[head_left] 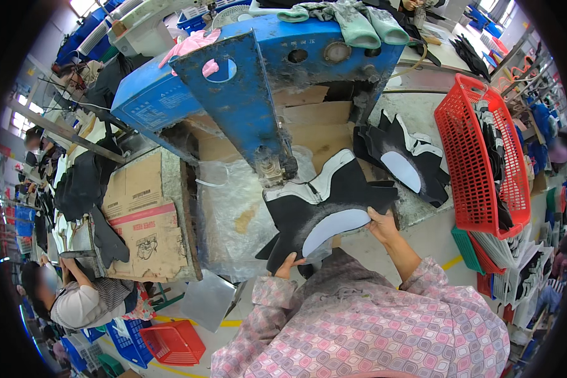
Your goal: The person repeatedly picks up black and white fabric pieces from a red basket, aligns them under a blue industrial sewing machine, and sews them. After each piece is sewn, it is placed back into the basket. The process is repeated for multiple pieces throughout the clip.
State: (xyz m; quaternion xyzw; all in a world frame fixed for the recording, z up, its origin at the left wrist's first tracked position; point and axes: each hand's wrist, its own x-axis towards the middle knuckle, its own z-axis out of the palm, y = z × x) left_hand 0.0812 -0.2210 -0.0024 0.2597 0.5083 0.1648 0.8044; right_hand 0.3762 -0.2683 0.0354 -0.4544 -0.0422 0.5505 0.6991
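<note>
One blue machine [230, 94] is standing on the bench. One black piece [353, 192] with one pale patch [335, 232] is lying just in front of the machine's arm, though I cannot tell how many layers it is hiding. Two hands are holding it. The left hand [286, 267] is nearly closing, pinching the near left corner. The right hand [383, 228] is pinching the near right edge, thumb showing on top, other fingers mostly hiding below.

Right of the machine, one pile [377, 148] of black pieces is lying, too bunched to count. Farther right, one tall red basket [465, 183] is holding more. Left of the machine, one cardboard sheet [146, 220] is lying. On top of the machine, one pink glove [194, 46] is resting.
</note>
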